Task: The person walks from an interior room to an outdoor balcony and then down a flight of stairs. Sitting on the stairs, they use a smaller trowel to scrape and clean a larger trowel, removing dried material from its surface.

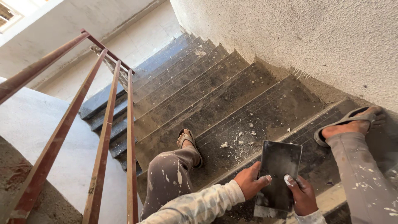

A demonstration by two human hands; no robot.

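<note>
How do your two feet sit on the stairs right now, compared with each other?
The left foot rests on a lower step, near the red railing; the right foot sits a step higher, beside the rough plaster wall. The left foot points down the stairs, while the right foot points sideways toward the wall. Both wear open sandals and stand on dusty dark steps.

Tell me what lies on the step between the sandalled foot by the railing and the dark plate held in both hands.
In the head view, white plaster crumbs lie scattered on the dusty step between the foot and the plate.
</note>
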